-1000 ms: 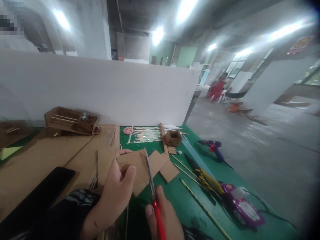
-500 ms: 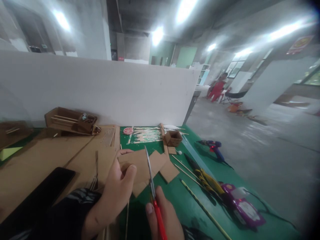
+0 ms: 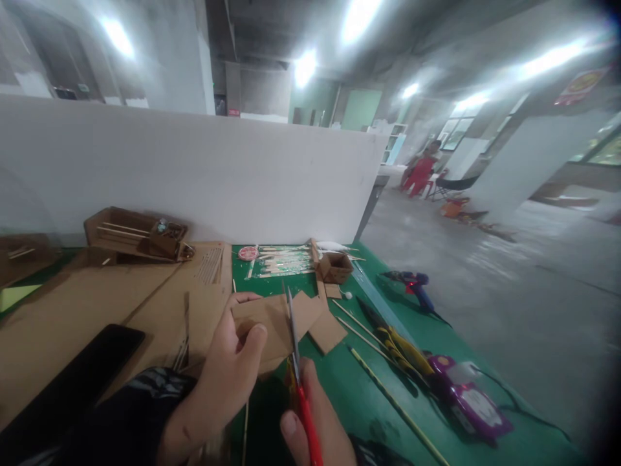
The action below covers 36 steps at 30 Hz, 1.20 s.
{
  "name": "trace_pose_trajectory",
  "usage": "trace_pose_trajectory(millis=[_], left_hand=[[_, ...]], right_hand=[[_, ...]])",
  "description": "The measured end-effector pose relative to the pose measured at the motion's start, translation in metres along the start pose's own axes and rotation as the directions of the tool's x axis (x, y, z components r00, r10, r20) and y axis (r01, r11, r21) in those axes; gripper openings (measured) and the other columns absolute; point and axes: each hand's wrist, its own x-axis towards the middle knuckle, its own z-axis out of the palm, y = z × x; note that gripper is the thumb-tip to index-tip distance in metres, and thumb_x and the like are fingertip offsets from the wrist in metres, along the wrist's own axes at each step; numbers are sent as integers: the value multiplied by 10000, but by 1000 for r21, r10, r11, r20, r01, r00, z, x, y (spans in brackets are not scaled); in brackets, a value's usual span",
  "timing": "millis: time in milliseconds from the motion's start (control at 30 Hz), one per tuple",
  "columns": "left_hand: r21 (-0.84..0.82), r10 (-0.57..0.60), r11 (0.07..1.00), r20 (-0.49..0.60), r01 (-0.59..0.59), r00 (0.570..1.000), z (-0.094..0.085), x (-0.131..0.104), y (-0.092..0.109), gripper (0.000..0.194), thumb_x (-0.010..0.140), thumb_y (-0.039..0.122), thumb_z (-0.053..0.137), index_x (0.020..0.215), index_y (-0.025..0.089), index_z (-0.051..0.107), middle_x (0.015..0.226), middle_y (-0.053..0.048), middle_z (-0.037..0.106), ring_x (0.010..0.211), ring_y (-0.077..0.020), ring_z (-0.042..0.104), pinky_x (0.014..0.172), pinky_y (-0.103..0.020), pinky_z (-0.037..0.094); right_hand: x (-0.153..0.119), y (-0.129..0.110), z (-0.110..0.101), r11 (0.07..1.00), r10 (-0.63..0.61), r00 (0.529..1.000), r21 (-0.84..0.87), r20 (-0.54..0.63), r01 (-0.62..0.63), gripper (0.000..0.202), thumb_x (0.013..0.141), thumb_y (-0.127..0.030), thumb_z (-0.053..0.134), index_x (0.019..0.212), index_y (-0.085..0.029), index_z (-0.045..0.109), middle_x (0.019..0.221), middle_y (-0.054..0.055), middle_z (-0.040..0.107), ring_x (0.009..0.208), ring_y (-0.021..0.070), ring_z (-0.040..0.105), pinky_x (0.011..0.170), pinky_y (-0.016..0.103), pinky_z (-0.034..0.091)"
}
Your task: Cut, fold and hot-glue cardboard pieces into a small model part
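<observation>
My left hand [image 3: 237, 362] pinches a piece of cardboard [image 3: 269, 318] between thumb and fingers, holding it above the green table. In my right hand [image 3: 317, 417] is a pair of red-handled scissors [image 3: 294, 336], blades pointing away from me and slightly parted. The blades lie at the cardboard's right edge; whether they bite into it I cannot make out. Beyond them, cut cardboard squares [image 3: 328, 332] rest on the green surface. My fingers inside the scissor handles are partly hidden.
Long-nose pliers [image 3: 398, 346], a purple device [image 3: 470, 398] and a glue gun [image 3: 412, 285] lie to the right, near thin sticks [image 3: 395, 404]. A small cardboard box [image 3: 336, 267] stands ahead. On the left are a black phone [image 3: 72, 382] and cardboard sheets [image 3: 145, 294]. A white partition [image 3: 218, 181] rises behind.
The scissor blades have parted slightly, and my right thumb has shifted a little left and down. The cardboard in my left hand has moved slightly right and tilted.
</observation>
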Motion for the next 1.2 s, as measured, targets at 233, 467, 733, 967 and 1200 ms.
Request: trace_pose_trajectory(millis=[233,467,733,967,1200], left_hand=[[35,-8,999,-48,9,999,2,-2,2,292,815,224,504,1106,214,482,1020,-34,612,977,-207,589,907,-359,437],[-46,-62,997,-51,59,997,3,1,-1,331,779,212,549,1107,208,510,958,-21,656,923,-188,634,825,-301,495],[-350,-147,916,161,196,976,-5,6,11,529,817,243,551,1340,238,478,1112,-71,708,993,-246,690,826,-368,557],[-404,-150,853,417,331,896,-35,6,5,384,780,222,516,1163,244,537,1163,-100,670,1172,-313,610,889,-434,528],[492,32,825,451,-278,892,-58,-8,-31,261,901,332,519,1156,283,532,1214,-71,577,1153,-280,542,986,-464,435]], right_hand=[[-4,13,11,990,54,995,-126,-78,-64,477,904,-630,391,1107,-203,454,784,61,641,687,247,647,599,320,473],[6,5,6,969,209,977,-143,51,-200,250,927,-487,454,865,-247,427,686,11,631,586,193,617,509,266,379],[29,6,-31,935,351,934,-75,60,-346,238,893,-461,480,815,-239,443,768,30,644,691,202,620,613,273,452],[36,46,-78,717,556,831,-496,-16,-489,86,876,-316,485,893,-231,484,841,97,710,710,260,675,595,311,430],[29,66,-85,613,553,824,-613,-119,-499,174,933,-401,411,869,-240,416,894,109,682,811,281,692,652,331,464]])
